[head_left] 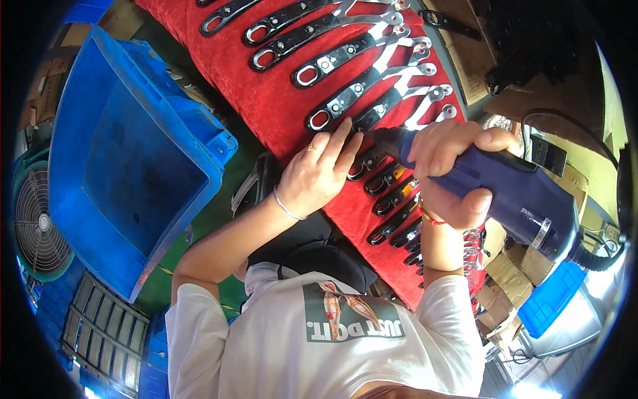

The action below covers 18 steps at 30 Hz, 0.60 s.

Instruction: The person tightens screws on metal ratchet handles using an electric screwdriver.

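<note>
My right hand [452, 159] is closed around a dark blue corded electric screwdriver [512, 189]. Its black nose points left, down at one of the black handles, and hides the exact contact point. My left hand [318, 169] has its fingers stretched out, fingertips resting at the near end of that black handle [374, 118], close to the nose. Many similar black handles [332, 63], each with a looped end and a shiny steel bracket, lie in a row on the red cloth [266, 100]. Yellow-orange marks show on a couple of handles just below the screwdriver.
A large blue plastic bin [126, 60] stands to the left, with a round fan [43, 223] beyond it. Cardboard boxes [512, 282] and a blue crate [551, 299] are at the right. The screwdriver's ribbed cable sleeve [595, 258] runs off to the right.
</note>
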Tool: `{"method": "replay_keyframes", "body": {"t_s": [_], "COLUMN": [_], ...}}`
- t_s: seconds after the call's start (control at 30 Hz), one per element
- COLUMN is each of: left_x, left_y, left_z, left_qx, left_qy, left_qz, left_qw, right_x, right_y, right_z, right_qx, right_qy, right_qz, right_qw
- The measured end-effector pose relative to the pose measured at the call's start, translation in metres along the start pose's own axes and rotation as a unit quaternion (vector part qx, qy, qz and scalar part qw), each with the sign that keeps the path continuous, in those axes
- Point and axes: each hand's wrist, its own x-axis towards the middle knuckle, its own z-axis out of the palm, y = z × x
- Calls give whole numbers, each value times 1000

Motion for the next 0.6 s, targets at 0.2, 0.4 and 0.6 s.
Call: {"method": "replay_keyframes", "body": {"t_s": [0.2,0.4,0.6], "left_x": [1,-1,1], "left_y": [1,-2,-2], "left_z": [-1,2,-7], "left_qx": [1,41,45], "left_qy": [14,7,-20], "left_qz": [3,40,17], "left_qw": [1000,998,999], "right_x": [2,1,15], "right_y": [3,10,15], "right_z": [0,10,5], "right_qx": [-3,-86,-59], "right_qy": [-25,-40,-63], "right_qz": [-4,-19,-44], "right_qw": [1000,995,995]}}
